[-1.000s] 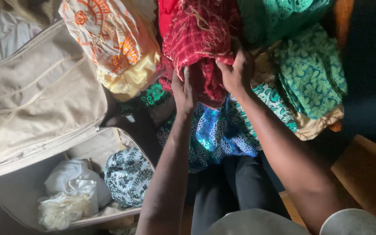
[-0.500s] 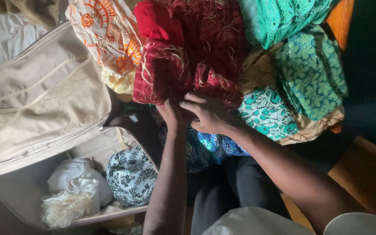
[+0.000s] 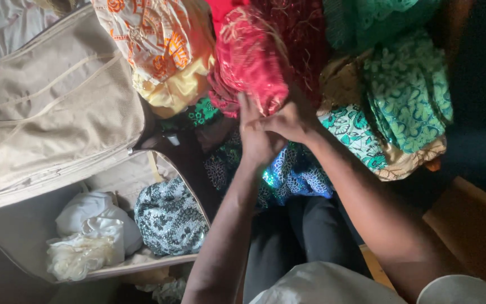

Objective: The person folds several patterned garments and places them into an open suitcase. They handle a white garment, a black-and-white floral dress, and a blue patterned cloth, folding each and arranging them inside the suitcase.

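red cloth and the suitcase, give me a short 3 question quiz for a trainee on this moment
1. True or false: both hands are at the lower edge of the red cloth.
2. Which lies inside the open beige suitcase? A) a pair of shoes B) white cloth and a dark patterned cloth C) a stack of books
3. Fill in: the blue patterned cloth lies just below the ____.

Key
1. True: the left hand and right hand meet there, close together.
2. B
3. hands
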